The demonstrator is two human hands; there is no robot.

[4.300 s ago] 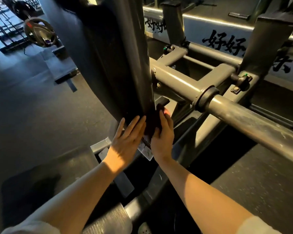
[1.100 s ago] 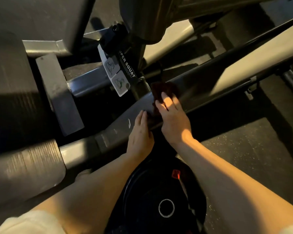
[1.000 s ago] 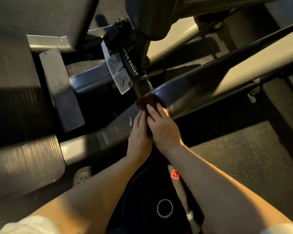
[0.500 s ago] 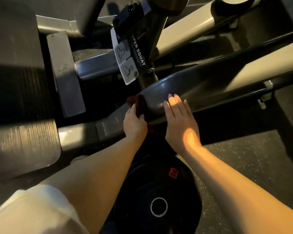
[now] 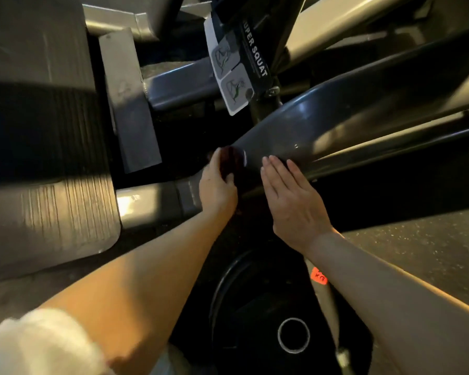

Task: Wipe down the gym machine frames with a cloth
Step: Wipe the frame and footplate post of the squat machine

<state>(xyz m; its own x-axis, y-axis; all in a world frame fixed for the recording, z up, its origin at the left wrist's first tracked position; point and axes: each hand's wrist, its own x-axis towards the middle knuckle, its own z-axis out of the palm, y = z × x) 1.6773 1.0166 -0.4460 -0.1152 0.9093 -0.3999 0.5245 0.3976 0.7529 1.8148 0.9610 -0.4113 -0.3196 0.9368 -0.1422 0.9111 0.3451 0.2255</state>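
Observation:
A thick grey frame beam of the squat machine slants from centre to upper right. My left hand grips a small dark red cloth against the beam's lower end. My right hand lies flat with straight fingers on the beam's near side, just right of the cloth. Part of the cloth is hidden behind my left hand.
A ribbed metal footplate fills the left. A black weight plate with an orange kg sticker sits on the floor below my hands. A "SUPER SQUAT" label card hangs above the beam. Speckled rubber floor lies at right.
The cloth passed from my right hand to my left hand about a second ago. Since then my left hand has slid the cloth down-left along the beam, and my right hand stays flat on it.

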